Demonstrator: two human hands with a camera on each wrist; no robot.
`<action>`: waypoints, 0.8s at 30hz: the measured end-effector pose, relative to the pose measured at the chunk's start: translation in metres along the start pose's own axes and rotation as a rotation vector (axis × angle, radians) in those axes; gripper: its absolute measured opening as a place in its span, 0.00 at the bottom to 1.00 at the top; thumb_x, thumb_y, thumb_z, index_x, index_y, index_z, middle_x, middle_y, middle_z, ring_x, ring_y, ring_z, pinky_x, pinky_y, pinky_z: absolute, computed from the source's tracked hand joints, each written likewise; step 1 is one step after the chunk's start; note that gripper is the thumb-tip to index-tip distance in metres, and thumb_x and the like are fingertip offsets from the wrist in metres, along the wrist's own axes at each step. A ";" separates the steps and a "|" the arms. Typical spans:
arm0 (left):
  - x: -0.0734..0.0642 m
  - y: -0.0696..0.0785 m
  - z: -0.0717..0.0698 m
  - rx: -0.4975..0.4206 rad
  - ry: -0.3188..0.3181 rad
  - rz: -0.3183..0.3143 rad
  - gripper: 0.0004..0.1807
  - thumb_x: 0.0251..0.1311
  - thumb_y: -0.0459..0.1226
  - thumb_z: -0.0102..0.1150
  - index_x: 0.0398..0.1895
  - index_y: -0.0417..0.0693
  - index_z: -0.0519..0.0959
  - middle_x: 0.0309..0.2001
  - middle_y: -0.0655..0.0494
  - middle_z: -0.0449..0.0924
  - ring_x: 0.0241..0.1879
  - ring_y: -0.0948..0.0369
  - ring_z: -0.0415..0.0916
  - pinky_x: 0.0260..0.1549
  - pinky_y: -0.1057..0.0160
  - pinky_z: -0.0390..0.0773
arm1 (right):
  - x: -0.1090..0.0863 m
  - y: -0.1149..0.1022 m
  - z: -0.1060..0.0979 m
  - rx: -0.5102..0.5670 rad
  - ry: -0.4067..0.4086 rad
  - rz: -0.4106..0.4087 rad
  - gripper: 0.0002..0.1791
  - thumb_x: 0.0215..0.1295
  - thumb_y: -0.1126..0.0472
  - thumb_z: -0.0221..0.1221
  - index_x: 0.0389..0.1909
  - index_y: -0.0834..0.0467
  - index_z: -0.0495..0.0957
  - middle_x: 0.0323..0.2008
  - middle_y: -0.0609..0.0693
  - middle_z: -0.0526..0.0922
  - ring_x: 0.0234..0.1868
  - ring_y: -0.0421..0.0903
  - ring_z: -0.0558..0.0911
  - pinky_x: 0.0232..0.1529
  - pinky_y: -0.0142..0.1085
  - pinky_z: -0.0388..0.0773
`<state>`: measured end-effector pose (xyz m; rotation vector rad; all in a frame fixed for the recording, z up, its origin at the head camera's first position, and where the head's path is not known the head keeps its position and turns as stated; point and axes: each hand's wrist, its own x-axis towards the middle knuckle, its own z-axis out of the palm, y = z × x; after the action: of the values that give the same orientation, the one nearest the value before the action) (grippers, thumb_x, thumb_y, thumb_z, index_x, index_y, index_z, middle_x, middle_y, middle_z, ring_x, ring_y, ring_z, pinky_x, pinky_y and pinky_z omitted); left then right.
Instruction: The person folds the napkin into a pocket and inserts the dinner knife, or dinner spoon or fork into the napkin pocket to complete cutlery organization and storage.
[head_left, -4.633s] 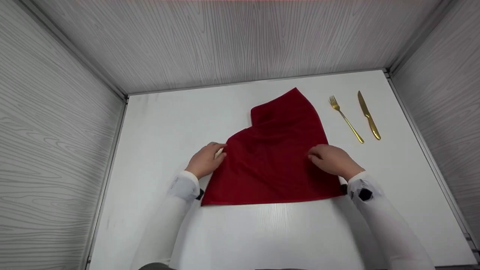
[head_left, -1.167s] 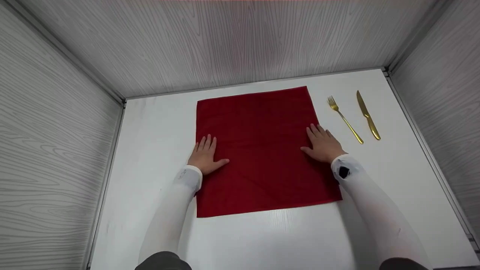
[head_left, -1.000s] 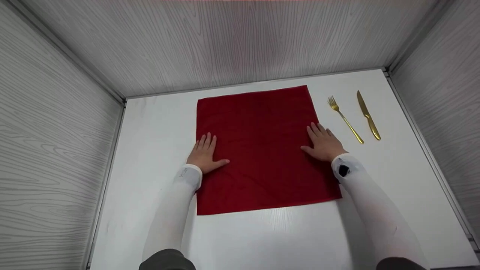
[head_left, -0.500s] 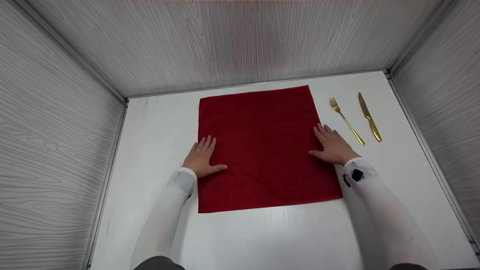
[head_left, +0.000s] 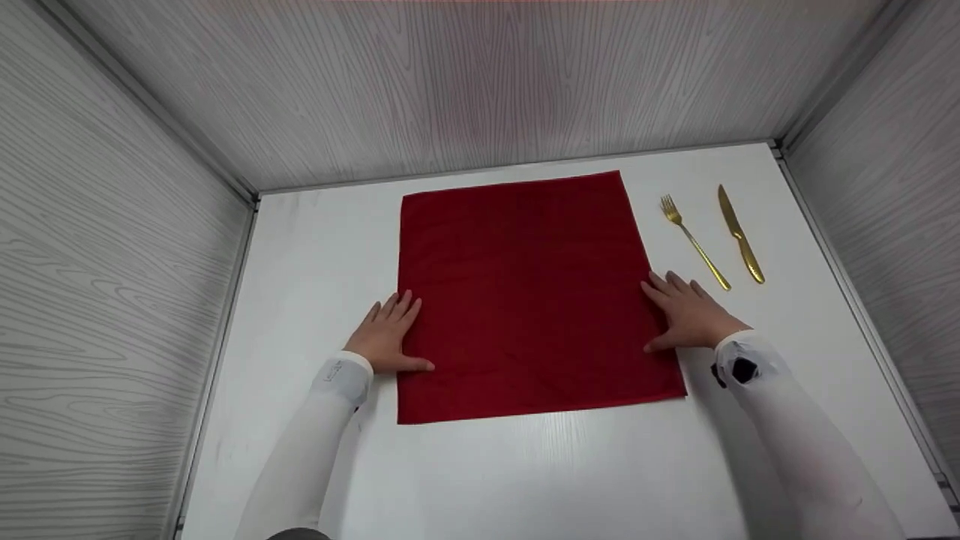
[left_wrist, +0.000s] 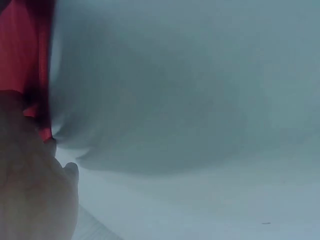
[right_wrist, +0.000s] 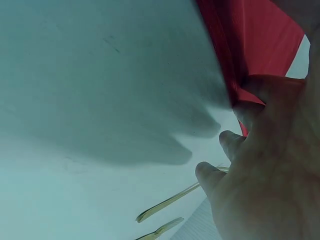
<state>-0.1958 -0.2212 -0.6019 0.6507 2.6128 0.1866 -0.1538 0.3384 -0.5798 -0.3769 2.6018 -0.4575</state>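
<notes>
A red cloth napkin lies spread out as a square on the white table, faintly creased. At its left edge rests my left hand, fingers straight and spread, thumb reaching over the cloth. My right hand is at the opposite edge in the same manner, fingers spread and fingertips over the border. Neither hand grips anything. In the left wrist view the left hand meets the hem of the napkin. The right wrist view has the right hand beside the other hem, partly covering the fork.
A gold fork and a gold knife lie to the right of the napkin, beyond the right hand. Wood-grained panels wall in the white table at the back, left and right.
The napkin, folded over at its upper left in the oldest frame, now lies flat. Since half a second ago both hands have slid outward and toward the body, nearer the napkin's side edges.
</notes>
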 end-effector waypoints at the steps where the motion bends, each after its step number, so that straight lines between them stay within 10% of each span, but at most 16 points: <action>1: 0.000 -0.001 0.001 0.001 0.004 0.003 0.71 0.52 0.77 0.62 0.88 0.52 0.40 0.87 0.49 0.34 0.86 0.46 0.32 0.84 0.43 0.38 | -0.001 0.000 0.000 0.009 0.004 -0.001 0.67 0.55 0.40 0.77 0.85 0.62 0.47 0.85 0.63 0.42 0.84 0.71 0.38 0.81 0.68 0.36; 24: -0.007 0.017 0.013 -0.007 0.013 0.040 0.66 0.57 0.77 0.56 0.88 0.57 0.41 0.88 0.50 0.32 0.86 0.48 0.29 0.84 0.44 0.37 | -0.010 0.000 0.012 0.031 0.046 -0.010 0.62 0.62 0.40 0.73 0.85 0.62 0.49 0.85 0.64 0.43 0.84 0.71 0.41 0.81 0.66 0.47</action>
<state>-0.1770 -0.2096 -0.6070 0.7026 2.6113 0.2127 -0.1391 0.3384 -0.5855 -0.3730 2.6351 -0.5149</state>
